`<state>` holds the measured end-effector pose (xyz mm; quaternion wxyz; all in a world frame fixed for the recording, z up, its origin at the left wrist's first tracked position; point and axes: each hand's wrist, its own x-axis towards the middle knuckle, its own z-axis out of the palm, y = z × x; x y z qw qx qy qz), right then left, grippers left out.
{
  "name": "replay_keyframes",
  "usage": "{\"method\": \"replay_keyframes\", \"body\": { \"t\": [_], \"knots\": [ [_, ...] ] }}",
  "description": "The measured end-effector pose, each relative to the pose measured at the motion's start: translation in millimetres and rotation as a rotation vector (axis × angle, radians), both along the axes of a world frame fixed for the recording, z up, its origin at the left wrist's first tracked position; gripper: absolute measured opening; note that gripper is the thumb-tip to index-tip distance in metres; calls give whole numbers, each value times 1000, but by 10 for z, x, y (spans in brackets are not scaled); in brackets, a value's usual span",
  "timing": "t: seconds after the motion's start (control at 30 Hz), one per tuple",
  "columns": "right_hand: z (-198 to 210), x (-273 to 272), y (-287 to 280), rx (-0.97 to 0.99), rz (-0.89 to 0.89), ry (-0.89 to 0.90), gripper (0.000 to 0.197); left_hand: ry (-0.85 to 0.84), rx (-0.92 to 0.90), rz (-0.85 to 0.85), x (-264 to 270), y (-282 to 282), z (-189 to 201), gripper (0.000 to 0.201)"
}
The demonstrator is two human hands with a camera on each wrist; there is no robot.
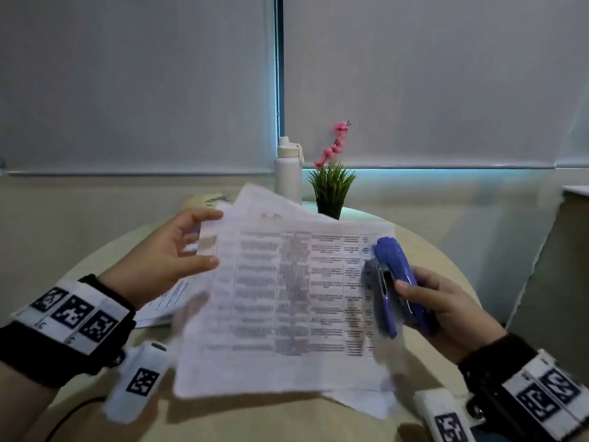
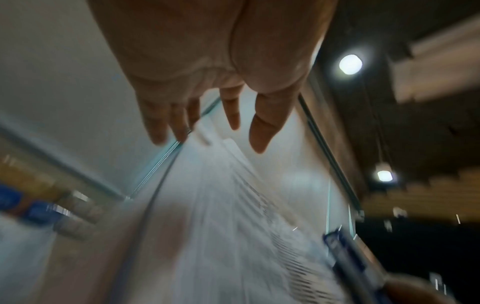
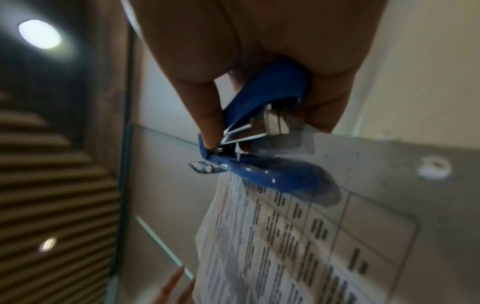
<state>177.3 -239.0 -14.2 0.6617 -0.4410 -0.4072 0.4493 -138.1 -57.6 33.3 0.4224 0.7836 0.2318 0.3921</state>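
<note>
Our right hand (image 1: 446,309) grips the blue stapler (image 1: 393,282), its mouth over the right edge of the printed sheets (image 1: 287,301) held above the round table (image 1: 287,422). Our left hand (image 1: 159,256), fingers loose, touches their left edge. The sheets hide the feet of a white bottle (image 1: 288,177) and a potted plant (image 1: 330,193) behind.

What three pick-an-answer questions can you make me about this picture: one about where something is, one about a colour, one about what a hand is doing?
1. Where does the white bottle stand? A) in a hand B) beside the potted plant C) on the floor
2. What colour is the stapler? A) blue B) red C) green
3. How is the left hand? A) a fist B) gripping the bottle C) open, fingers spread
Answers: B, it stands beside the plant at the table's far edge; A, the right hand grips a blue stapler on the papers' edge; C, the left wrist view shows straight, spread fingers.
</note>
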Motion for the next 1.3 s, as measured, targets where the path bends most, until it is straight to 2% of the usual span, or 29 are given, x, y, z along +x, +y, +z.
{"method": "replay_keyframes", "body": {
  "t": [0.07, 0.1, 0.17, 0.2, 0.27, 0.33, 0.37, 0.43, 0.5, 0.57, 0.67, 0.77, 0.83, 1.03, 1.3],
  "knots": [
    [108, -6, -59, 52, -10, -162, 73, 183, 269, 182, 54, -43, 136, 70],
    [177, -24, -78, 65, -1, -260, 64, 253, 387, 208, 134, -89, 220, 71],
    [317, -77, -103, 69, 50, -399, 38, 364, 532, 126, 368, -213, 380, 79],
    [379, -111, -109, 74, 79, -433, 29, 444, 543, 68, 502, -243, 446, 85],
    [474, -177, -120, 87, 119, -479, 27, 649, 435, -45, 729, -228, 522, 88],
    [523, -216, -143, 95, 102, -508, 26, 772, 339, -167, 872, -232, 547, 73],
    [516, -211, -149, 107, 56, -549, 28, 756, 299, -220, 904, -244, 546, 66],
    [472, -179, -159, 126, -128, -781, 33, 645, 191, -266, 916, -279, 523, 58],
    [444, -170, -198, 141, -263, -986, 32, 508, 86, -310, 925, -310, 494, 73],
    [452, -203, -247, 164, -318, -1084, 28, 429, 76, -368, 931, -354, 489, 85],
    [482, -260, -294, 189, -415, -1215, 27, 360, 107, -410, 930, -386, 504, 72],
    [480, -304, -308, 262, -562, -1297, 33, 388, 207, -401, 953, -397, 513, 50],
    [519, -346, -326, 294, -622, -1341, 36, 371, 178, -416, 974, -426, 524, 44],
    [636, -471, -343, 265, -632, -1516, 38, 332, 133, -461, 1026, -448, 520, 50],
    [646, -436, -335, 221, -590, -1486, 38, 332, 111, -464, 1041, -447, 444, 51]
  ]
}}
